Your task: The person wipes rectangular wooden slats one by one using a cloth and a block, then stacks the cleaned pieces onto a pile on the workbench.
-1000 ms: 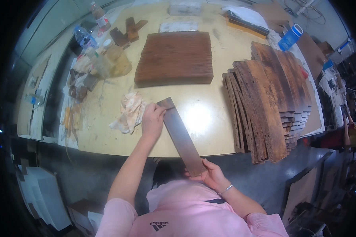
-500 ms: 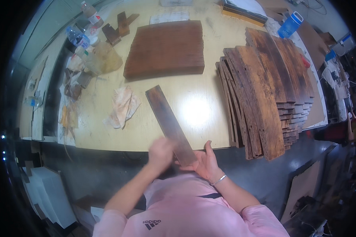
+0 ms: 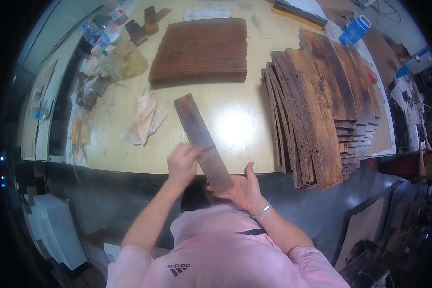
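A narrow brown wooden plank (image 3: pixel 202 139) slants over the table's front edge, its far end toward the table middle. My right hand (image 3: pixel 244 191) holds the near end from below, palm up, with the thumb stretched out clear of the wood. My left hand (image 3: pixel 183 164) is at the plank's left edge, fingers curled together and fingertips over its surface. A dark mark or shadow lies by those fingertips; whether they pinch something small I cannot make out. Left of the plank lies a crumpled, stained cloth (image 3: pixel 146 119).
A neat block of brown planks (image 3: pixel 201 53) sits at the back middle. Several mottled planks are piled at the right (image 3: pixel 317 115), overhanging the front edge. Plastic bottles (image 3: pixel 95 34) and a cloudy container (image 3: pixel 129 58) stand back left; a blue bottle (image 3: pixel 355 30) stands back right.
My left hand has moved up along the plank, away from my body. The plank and my right hand have shifted slightly up and left in view, as has the whole scene.
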`<state>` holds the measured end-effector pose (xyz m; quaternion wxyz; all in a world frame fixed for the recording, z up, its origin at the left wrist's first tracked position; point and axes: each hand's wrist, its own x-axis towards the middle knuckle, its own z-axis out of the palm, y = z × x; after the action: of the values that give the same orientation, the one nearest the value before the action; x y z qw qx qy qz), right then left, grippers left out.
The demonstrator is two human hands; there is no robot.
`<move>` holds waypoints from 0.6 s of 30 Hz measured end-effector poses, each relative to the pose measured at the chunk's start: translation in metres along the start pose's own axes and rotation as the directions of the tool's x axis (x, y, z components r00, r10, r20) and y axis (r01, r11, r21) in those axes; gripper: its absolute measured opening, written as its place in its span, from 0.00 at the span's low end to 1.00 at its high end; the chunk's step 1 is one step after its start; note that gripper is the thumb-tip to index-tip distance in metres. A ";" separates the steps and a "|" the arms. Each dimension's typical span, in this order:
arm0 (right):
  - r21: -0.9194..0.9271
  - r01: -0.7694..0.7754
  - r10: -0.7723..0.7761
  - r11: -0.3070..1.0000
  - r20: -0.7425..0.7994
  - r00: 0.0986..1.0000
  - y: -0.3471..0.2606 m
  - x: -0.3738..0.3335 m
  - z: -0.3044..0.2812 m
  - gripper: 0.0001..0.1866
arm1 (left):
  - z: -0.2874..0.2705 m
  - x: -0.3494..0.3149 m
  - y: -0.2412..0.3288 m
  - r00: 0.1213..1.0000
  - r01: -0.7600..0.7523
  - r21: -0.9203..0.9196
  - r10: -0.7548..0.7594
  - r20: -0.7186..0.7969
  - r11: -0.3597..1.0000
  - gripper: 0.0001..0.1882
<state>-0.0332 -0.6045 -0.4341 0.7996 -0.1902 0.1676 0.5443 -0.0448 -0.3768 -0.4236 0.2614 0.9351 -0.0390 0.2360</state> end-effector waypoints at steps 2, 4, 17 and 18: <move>0.066 0.009 -0.009 0.998 0.008 1.000 0.002 0.002 0.000 0.64 | 0.003 -0.002 0.001 0.999 -0.002 0.008 0.002 -0.037 1.000 0.10; 0.109 0.008 -0.009 0.994 0.004 1.000 0.001 0.002 -0.002 0.64 | 0.000 -0.041 0.037 0.986 -0.119 -0.095 0.129 0.109 0.988 0.11; -0.028 -0.035 0.036 0.999 0.054 0.998 0.001 0.006 -0.017 0.49 | -0.021 -0.091 0.064 0.958 -0.136 -0.274 0.197 0.209 0.952 0.12; -0.108 -0.017 0.012 0.994 -0.052 0.999 0.002 0.004 -0.009 0.43 | -0.033 -0.096 0.061 0.958 -0.078 -0.251 0.142 0.249 0.965 0.10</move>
<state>-0.0341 -0.6046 -0.4443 0.7795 -0.2462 0.1596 0.5534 -0.1558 -0.4175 -0.4139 0.3505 0.9164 -0.1540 0.1169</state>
